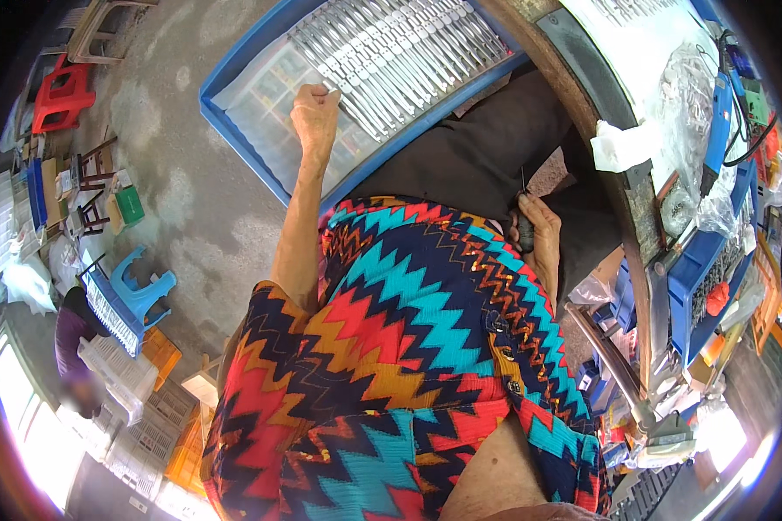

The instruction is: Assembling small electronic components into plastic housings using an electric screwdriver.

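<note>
**Status: Pieces in Rows, Remainder Undetermined**

1. Right hand [540, 230], between 2 and 3 o'clock: I see its fingers wrapped around a dark-handled tool [525, 233], thin tip pointing toward 12.
2. Left hand [314, 123], 11 o'clock: fingers drawn narrow at the left edge of the metal pieces [400, 61]; I cannot tell whether they pinch one.
3. Blue tray [250, 42], 12 o'clock: the pieces fill its right part in close rows; a cloudy sheet [250, 91] shows at left. I judge the row layout well advanced; I cannot determine what work is left.
4. Red stool [61, 97], far, 10 o'clock.
</note>
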A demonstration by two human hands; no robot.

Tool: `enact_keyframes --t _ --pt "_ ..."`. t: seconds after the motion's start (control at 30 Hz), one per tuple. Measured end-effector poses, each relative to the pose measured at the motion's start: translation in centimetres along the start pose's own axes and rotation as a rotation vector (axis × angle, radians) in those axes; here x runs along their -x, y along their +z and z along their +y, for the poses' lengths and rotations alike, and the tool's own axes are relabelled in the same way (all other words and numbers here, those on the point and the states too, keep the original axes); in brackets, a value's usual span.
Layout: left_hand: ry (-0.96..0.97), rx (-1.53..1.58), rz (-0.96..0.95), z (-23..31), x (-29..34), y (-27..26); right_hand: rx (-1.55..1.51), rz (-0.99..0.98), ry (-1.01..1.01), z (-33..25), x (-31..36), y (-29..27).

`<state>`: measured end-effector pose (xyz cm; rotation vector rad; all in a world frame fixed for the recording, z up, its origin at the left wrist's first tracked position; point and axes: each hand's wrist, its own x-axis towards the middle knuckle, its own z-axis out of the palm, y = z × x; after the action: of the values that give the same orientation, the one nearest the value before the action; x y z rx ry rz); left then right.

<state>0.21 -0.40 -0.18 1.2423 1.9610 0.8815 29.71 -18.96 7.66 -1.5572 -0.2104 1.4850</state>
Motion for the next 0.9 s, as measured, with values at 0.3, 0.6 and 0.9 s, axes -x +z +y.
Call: enact_keyframes --t 0.3,0.6,0.9 --pt "-0.015 -0.221 0.043 0.4 -0.7 0.0 0.007 -0.005 0.017 0.2 -0.4 0.0" --pt "-0.053 -0.2 0.051 2.2 -0.2 0.0 0.011 0.033 0.021 0.0 -0.3 -0.1" --pt "-0.065 -0.097 0.047 2.2 0.2 -0.5 0.015 0.031 0.034 -0.1 -0.3 0.2"
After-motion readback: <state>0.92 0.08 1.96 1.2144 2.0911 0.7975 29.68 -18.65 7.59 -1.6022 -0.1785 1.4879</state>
